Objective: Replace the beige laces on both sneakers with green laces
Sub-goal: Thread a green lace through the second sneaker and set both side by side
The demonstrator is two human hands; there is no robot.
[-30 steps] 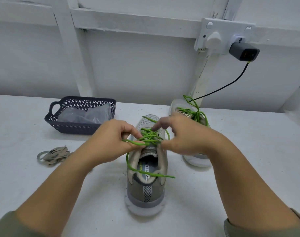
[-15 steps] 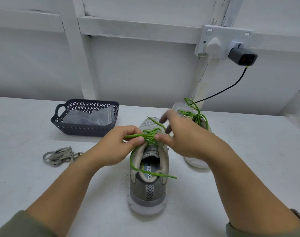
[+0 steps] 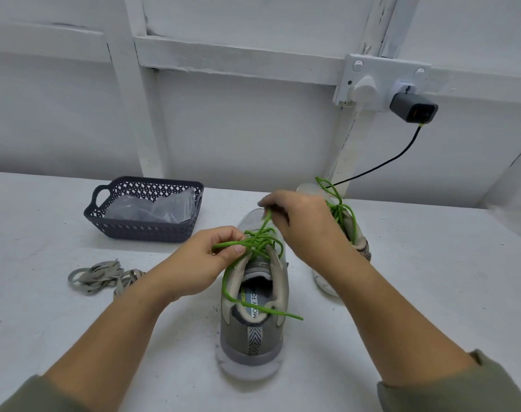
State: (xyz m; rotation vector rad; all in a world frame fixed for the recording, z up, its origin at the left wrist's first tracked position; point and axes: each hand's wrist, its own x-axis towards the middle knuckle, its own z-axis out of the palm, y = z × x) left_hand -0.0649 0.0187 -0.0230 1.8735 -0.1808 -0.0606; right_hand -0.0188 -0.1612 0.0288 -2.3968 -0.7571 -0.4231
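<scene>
The sneaker (image 3: 253,331) stands mid-tabletop (image 3: 431,278), heel at 6 o'clock. The left hand (image 3: 205,263), at its 10 o'clock, pinches a green lace (image 3: 259,242) loop over the tongue. The right hand (image 3: 301,224), at 1 o'clock, pinches a strand rising from it. Beige laces (image 3: 95,276) lie at 9 o'clock.

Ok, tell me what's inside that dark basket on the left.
Crumpled clear plastic lies inside the basket and covers most of its floor. Whether anything sits under or within the plastic cannot be seen, because its folds and the basket's near wall hide that.
</scene>
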